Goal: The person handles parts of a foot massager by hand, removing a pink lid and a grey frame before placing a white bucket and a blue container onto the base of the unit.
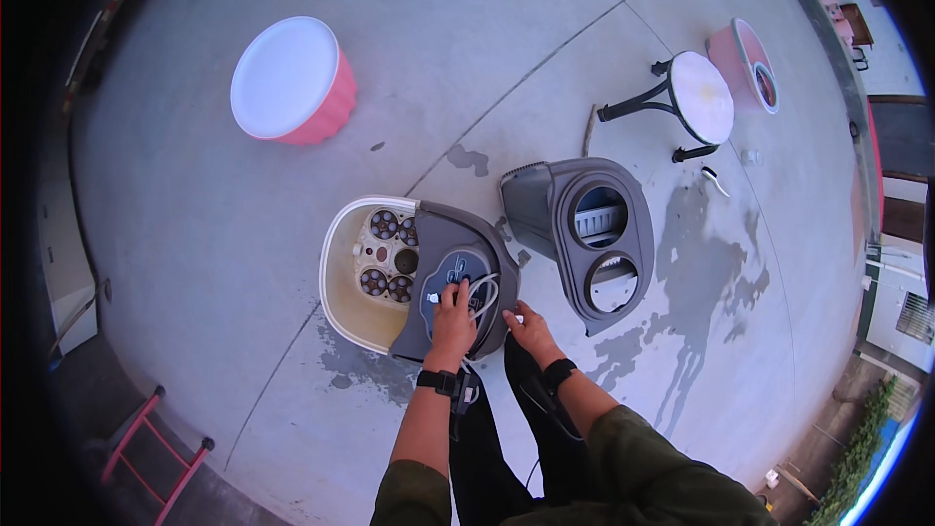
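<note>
In front of my legs stands a foot bath (336, 278) with a cream tub and a dark grey cover. Several round massage rollers (385, 225) show inside the tub. Over the control panel on the cover, my left hand (452, 326) has its fingers bent around a looped grey power cord (490, 294). Part of the cord is hidden beneath that hand. At the cover's near right edge, my right hand (532, 331) is closed, thumb against fingers. A small white bit shows at its fingertips; what they pinch is too small to name.
A grey housing (635, 224) with two round openings lies right of the foot bath. Farther off are a round stool (703, 97), a pink bucket (737, 63), a brush (716, 181) and a pink drum-shaped stool (336, 102). Wet patches (687, 282) mark the concrete floor.
</note>
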A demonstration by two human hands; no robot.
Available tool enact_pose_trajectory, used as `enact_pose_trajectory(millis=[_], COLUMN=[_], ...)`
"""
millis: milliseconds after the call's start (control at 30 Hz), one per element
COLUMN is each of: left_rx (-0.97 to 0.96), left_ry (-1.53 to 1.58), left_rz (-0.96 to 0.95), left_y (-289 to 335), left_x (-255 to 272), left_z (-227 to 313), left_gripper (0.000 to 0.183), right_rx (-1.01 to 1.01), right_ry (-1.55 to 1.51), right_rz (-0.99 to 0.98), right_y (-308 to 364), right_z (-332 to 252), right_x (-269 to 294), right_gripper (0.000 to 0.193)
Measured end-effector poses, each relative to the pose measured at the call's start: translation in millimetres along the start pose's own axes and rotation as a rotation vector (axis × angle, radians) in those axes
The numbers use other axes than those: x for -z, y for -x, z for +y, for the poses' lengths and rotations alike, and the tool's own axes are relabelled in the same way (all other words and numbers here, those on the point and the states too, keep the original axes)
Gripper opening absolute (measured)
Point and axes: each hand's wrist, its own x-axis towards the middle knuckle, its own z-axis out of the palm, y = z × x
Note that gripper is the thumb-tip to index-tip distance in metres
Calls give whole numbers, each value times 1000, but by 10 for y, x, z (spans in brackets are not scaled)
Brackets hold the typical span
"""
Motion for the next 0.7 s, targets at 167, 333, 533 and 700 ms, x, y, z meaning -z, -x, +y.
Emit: enact_pose_trajectory(millis=[167,333,533,700], left_rx=[-33,7,-25,-47], left_ry=[33,62,30,22], left_rz=[-53,-116,6,166], left_y=[162,434,705,741], left_x=[169,180,99,190], left_z=[104,150,255,469], left_gripper=[72,77,66,55], right_rx=[-72,-111,-50,-560], right_ry=[-73,-166,-102,-485], right_rz=[-24,-26,-111,-6], right_y=[53,230,614,959], right_z=[26,61,331,523], right_x=[82,323,594,1061], right_gripper=[51,49,43,54])
